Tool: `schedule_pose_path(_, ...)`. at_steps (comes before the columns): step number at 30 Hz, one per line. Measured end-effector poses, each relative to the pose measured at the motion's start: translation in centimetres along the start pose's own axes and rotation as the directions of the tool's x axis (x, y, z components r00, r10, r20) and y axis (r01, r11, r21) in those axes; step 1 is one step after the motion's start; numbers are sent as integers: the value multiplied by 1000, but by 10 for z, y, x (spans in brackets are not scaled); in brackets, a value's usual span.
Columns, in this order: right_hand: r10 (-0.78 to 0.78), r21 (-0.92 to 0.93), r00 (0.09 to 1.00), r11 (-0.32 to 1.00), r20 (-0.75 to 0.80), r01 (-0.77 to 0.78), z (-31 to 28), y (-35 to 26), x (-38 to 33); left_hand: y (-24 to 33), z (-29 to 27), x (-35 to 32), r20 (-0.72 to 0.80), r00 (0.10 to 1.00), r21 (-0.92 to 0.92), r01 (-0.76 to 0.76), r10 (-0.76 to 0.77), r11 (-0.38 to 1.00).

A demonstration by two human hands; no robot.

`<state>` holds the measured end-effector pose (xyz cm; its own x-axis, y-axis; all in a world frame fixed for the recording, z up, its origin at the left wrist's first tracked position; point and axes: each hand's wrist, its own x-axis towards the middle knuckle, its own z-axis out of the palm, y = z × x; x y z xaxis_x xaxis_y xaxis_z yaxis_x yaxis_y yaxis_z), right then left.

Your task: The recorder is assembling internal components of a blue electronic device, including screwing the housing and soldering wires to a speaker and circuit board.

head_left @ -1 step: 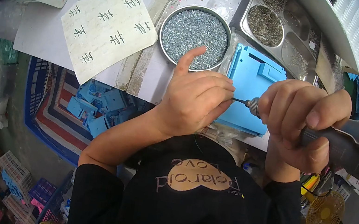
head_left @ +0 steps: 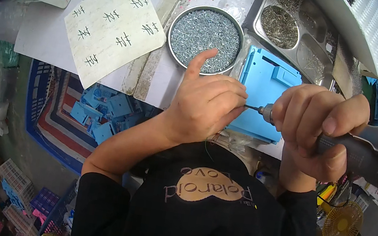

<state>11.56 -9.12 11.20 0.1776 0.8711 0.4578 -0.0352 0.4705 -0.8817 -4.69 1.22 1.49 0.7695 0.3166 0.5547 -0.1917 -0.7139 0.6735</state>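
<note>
My right hand is wrapped round a black electric screwdriver, held nearly level. Its thin bit points left, over a light-blue plastic casing, and ends at the fingertips of my left hand. That left hand is closed in a pinch at the casing's left edge; whatever its fingertips hold is hidden. Its little finger sticks out over a round metal dish full of small silvery screws. The casing lies on the white worktop, with a raised rectangular block near its far right side.
Behind the casing stands a steel compartment tray of small metal parts. A marked paper sheet lies left of the dish. Below the table edge, a blue basket holds several blue plastic parts. A yellow fan is at lower right.
</note>
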Motion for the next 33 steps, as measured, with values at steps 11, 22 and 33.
schedule_pose_path(11,200,-166,963,959,-179,-230,18,20,-22,-60,-22,8,-21,964,558,232,-267,796)
schedule_pose_path(22,223,-384,974,903,38,-192,13,30,-26,-61,-24,10,79,970,388,182,-229,904)
schedule_pose_path(33,1,29,999,1000,-42,0,15,-6,-14,10,-7,-18,65,996,10,63,-63,998)
